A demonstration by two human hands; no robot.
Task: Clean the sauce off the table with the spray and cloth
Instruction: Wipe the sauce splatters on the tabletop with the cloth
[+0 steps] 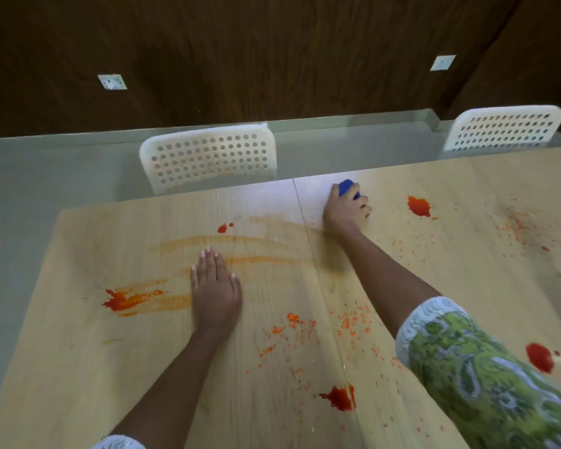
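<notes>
My right hand (346, 210) is stretched to the far edge of the wooden table (78, 367) and grips a blue object (347, 187), mostly hidden under the fingers; I cannot tell whether it is the cloth or the spray. My left hand (215, 286) rests flat on the table, fingers straight, on a smeared orange streak (240, 241). Red sauce blobs lie at the left (123, 299), near the front (339, 398), at the far right (418, 205) and beside my right sleeve (539, 357). Orange flecks (350, 322) are scattered between my arms.
Two white perforated chairs stand behind the far table edge, one at the centre (208, 157) and one at the right (504, 128). A dark wood-panelled wall (272, 59) with white sockets runs behind a grey floor strip.
</notes>
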